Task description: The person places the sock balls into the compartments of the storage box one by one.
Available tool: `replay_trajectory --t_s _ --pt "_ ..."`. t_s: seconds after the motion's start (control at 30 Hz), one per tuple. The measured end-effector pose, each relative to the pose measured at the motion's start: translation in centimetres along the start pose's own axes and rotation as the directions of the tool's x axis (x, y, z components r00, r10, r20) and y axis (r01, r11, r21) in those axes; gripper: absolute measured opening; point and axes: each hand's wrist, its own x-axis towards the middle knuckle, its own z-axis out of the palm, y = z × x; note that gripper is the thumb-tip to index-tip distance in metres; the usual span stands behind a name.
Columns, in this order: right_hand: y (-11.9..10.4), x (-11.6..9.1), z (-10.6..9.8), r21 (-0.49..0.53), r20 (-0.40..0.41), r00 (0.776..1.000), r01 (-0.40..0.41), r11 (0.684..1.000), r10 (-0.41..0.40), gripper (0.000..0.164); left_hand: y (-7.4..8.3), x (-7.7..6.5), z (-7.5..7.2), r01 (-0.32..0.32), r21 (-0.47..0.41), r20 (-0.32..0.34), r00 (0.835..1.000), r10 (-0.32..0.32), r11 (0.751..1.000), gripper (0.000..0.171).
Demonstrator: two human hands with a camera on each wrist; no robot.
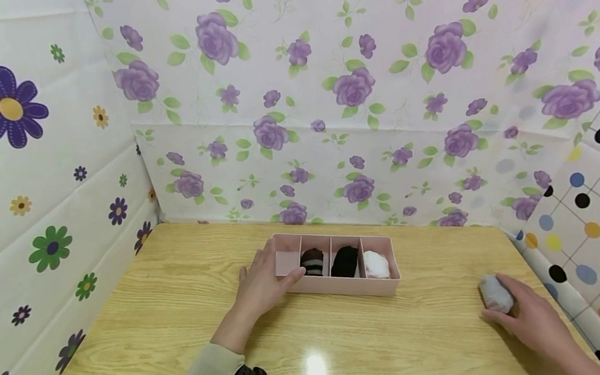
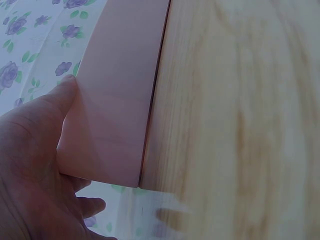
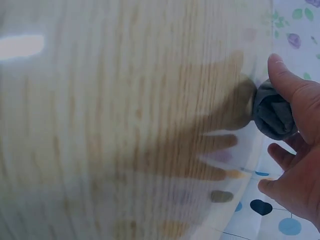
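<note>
A pink box (image 1: 345,285) with a row of compartments stands on the table. My left hand (image 1: 261,282) grips its left end, thumb over the front rim and fingers along the end wall; in the left wrist view the thumb lies on the rim. Beside that hand, the leftmost compartment (image 1: 287,262) shows a bare floor. Further right in the box sit a striped rolled sock (image 1: 312,262), a black one (image 1: 345,262) and a white one (image 1: 376,265). Toward the table's right side, my right hand (image 1: 532,318) holds a grey rolled sock (image 1: 496,294) between thumb and fingers.
The wooden table (image 1: 371,348) reflects a bright light near its front. Behind it hangs a purple-flowered cloth (image 1: 314,153). Patterned cloths also border the left side (image 1: 53,190) and the right side (image 1: 590,237), close to the right hand.
</note>
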Motion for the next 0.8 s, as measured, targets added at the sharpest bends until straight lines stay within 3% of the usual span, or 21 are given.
replay_trajectory --t_s 0.57,0.8 --pt "0.83 -0.7 -0.44 -0.007 0.084 0.996 -0.015 1.0 0.016 0.114 0.09 0.07 -0.07 0.0 0.003 0.003 1.0 0.0 1.0 0.117" --pt "0.83 -0.61 -0.58 -0.045 0.087 0.996 -0.009 0.999 0.013 0.106 0.06 0.02 -0.08 0.004 0.003 0.008 1.0 -0.004 1.0 0.117"
